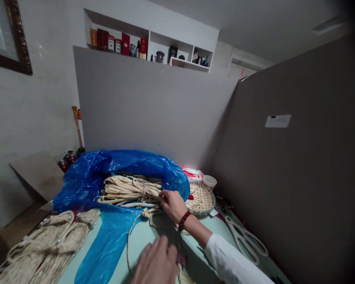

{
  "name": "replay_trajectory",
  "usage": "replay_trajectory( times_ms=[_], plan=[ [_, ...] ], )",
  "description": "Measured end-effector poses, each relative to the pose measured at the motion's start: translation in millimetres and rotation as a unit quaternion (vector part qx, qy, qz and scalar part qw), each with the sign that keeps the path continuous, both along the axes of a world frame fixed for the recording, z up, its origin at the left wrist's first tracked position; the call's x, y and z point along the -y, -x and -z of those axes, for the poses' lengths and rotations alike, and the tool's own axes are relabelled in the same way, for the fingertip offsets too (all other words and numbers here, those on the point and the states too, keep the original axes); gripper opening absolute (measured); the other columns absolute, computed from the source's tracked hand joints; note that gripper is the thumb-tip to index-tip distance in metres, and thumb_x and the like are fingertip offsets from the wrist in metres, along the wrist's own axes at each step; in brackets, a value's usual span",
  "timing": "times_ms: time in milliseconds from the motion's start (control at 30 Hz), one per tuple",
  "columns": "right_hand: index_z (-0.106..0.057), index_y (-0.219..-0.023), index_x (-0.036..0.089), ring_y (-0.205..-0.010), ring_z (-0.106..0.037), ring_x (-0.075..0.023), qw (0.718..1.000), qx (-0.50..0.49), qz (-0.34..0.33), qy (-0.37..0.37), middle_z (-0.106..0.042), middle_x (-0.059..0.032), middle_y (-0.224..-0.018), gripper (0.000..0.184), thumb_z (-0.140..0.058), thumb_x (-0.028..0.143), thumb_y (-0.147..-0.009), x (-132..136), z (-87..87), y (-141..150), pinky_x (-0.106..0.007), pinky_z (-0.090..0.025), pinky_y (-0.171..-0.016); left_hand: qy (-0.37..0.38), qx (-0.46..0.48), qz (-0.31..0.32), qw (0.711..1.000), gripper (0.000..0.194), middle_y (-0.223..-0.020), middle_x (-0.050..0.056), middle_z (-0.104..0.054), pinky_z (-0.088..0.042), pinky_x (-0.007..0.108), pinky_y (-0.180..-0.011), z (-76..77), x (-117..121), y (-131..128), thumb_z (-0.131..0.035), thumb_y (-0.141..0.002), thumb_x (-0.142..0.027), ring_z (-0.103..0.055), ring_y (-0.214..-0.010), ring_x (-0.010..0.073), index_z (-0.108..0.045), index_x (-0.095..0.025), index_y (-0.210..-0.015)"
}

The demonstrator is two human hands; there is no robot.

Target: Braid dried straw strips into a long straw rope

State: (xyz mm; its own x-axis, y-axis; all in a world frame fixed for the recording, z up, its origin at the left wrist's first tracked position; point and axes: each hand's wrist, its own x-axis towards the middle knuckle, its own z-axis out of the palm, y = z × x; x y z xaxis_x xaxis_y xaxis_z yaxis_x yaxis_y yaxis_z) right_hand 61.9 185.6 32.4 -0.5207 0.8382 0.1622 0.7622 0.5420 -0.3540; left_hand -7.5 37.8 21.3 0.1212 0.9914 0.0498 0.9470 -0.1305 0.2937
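My right hand (172,205), with a red bead bracelet and a white sleeve, reaches forward to a tied bundle of pale straw strips (127,190). Its fingers are curled around strips at the bundle's right end. The bundle lies in the mouth of a blue plastic bag (106,173). My left hand (156,262) is low at the bottom edge, back up and blurred, over the pale green table (142,240). A bit of woven straw (184,277) shows by its wrist. A thin straw cord (129,236) loops across the table between the two hands.
A pair of woven straw sandals (47,244) lies at the left. A round woven tray (202,199), a white cup (209,181) and white-handled scissors (245,238) sit at the right. Grey partition panels (154,106) close off the back and right.
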Motion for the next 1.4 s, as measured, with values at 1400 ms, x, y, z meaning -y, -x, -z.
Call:
replay_trajectory(
  times_ms=[1400],
  plan=[
    [-0.059, -0.082, 0.015, -0.045, -0.052, -0.0065, 0.835, -0.464, -0.018, 0.294, -0.062, -0.0003, -0.062, 0.023, -0.060, 0.038, -0.085, 130.7, -29.4, -146.1, -0.016, -0.035, -0.040, 0.105, 0.319, 0.089, 0.938, 0.032, -0.076, -0.005, -0.061, -0.041, 0.020, -0.070, -41.5, 27.4, -12.2, -0.039, -0.094, -0.042, -0.056, -0.074, 0.0143, -0.059, -0.023, -0.077]
  ],
)
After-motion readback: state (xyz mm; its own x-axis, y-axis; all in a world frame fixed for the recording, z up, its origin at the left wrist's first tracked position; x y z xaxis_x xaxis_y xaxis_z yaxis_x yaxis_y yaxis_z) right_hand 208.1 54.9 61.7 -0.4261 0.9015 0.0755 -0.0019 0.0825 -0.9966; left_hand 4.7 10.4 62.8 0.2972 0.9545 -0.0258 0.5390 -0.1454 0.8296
